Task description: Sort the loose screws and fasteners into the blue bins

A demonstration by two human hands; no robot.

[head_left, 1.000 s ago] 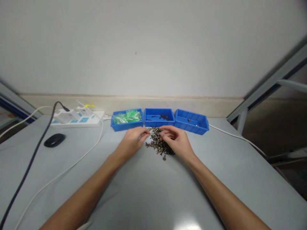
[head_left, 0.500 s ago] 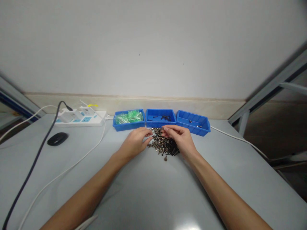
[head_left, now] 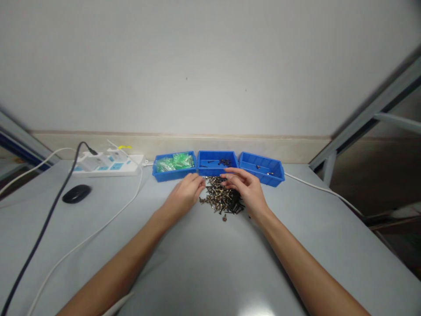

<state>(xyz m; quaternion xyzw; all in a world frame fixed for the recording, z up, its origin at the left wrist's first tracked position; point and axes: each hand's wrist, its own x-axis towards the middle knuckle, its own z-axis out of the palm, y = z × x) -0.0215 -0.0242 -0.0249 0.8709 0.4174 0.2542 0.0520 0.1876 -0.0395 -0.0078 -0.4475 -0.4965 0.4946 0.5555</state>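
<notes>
A heap of small dark and brassy screws (head_left: 221, 201) lies on the grey table in front of three blue bins. My left hand (head_left: 184, 196) rests at the heap's left edge, fingers curled together at the screws; what they pinch is too small to see. My right hand (head_left: 246, 189) lies over the heap's right side, its fingers bent and pressed down among the screws. The left bin (head_left: 173, 165) holds green plastic pieces. A few dark screws lie in the middle bin (head_left: 215, 163), and the right bin (head_left: 261, 167) holds one or two small parts.
A white power strip (head_left: 107, 164) with plugs sits at the back left, and a black cable (head_left: 46, 219) and a white cable (head_left: 85, 237) run from it toward me. A black mouse (head_left: 76, 193) lies left. A metal frame (head_left: 365, 118) rises at right.
Both hands stayed at the heap. The right hand's fingers shifted slightly over the screws, and the left hand's fingers drew closer to the heap's top left. The view wobbled a little.
</notes>
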